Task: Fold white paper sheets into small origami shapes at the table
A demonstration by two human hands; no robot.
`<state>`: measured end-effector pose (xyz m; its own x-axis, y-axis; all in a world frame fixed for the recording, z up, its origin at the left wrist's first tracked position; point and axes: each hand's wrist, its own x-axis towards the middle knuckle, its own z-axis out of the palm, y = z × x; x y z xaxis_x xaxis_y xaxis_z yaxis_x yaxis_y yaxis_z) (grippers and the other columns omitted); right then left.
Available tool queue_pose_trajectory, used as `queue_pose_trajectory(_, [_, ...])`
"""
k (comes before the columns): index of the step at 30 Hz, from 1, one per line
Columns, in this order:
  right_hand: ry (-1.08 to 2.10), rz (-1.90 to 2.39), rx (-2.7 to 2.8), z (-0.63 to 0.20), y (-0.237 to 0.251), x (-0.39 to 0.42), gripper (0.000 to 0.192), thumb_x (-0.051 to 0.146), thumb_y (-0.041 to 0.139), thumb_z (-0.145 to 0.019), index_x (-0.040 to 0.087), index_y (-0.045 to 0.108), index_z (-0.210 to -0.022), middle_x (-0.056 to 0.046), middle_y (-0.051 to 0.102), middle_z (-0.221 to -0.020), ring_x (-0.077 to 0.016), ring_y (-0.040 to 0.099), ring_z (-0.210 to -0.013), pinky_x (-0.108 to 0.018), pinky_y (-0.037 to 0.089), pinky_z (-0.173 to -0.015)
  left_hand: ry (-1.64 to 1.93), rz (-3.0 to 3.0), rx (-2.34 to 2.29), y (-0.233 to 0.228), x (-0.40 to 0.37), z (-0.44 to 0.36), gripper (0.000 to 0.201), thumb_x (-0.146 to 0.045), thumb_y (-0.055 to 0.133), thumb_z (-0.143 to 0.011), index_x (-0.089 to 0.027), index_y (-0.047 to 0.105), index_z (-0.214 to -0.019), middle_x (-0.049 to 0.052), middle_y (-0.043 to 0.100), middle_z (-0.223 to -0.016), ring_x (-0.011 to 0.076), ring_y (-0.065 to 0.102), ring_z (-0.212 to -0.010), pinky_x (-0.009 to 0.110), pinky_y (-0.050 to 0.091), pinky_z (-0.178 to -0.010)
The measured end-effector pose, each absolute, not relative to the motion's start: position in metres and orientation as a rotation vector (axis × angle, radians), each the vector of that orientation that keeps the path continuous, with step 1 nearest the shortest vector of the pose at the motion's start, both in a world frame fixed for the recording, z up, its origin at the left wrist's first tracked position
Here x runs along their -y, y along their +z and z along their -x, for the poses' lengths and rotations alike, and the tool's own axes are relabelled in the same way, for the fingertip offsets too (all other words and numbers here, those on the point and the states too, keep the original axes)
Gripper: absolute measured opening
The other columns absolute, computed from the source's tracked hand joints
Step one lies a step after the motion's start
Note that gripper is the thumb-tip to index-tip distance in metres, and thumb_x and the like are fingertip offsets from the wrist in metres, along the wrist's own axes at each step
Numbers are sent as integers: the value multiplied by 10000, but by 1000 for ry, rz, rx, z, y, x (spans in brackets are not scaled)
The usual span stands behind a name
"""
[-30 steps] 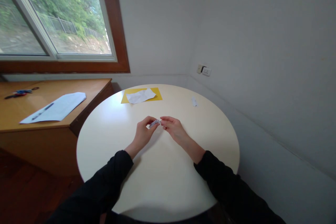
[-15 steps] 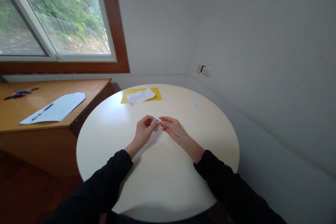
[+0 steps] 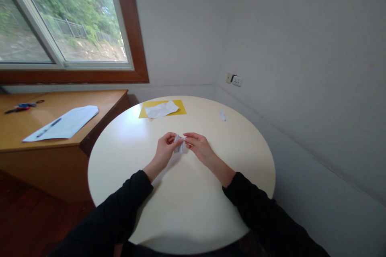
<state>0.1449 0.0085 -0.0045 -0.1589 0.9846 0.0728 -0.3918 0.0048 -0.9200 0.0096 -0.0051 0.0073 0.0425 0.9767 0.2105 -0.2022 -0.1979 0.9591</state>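
Note:
A small folded white paper (image 3: 178,147) is held above the middle of the round table (image 3: 193,200). My left hand (image 3: 165,145) is closed on it, with the thumb laid across its near face. My right hand (image 3: 198,147) meets the paper's right edge, its thumb and fingertips pinching there. The palm side and the exact grip of the right fingers are partly hidden. Past the hands, a creased white sheet (image 3: 162,109) lies on a yellow sheet (image 3: 182,108) near the table's far edge.
A small white paper scrap (image 3: 222,115) lies at the table's far right. On the wooden desk (image 3: 111,100) to the left are white papers (image 3: 72,122), a pen (image 3: 48,127) and scissors (image 3: 21,107). Walls stand behind and to the right, with a socket (image 3: 237,80).
The folded paper has turned slightly in my left hand, and more of its face shows below the thumb. Both hands stay almost in the same place.

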Motion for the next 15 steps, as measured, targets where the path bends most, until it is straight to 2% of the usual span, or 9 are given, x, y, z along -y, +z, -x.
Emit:
queue_pose_trajectory(7, [1049, 871, 1311, -143, -2, -5, 199, 279, 675, -599, 196, 653, -778, -30, 643, -775, -143, 572, -699, -289, 455, -672, 1362, -1156, -892, 4, 0, -8, 292, -340, 725, -573, -151, 536, -689, -32, 554, -604, 81, 510, -542, 210, 370, -511])
queue_pose_trajectory(15, [776, 864, 1499, -143, -7, -5, 114, 292, 628, -699, 215, 671, -773, -46, 637, -829, -164, 581, -752, -293, 467, -660, 1322, -1104, -843, 0, -3, -8, 262, -305, 729, -582, -141, 562, -700, -25, 574, -633, 79, 519, -578, 202, 381, -547])
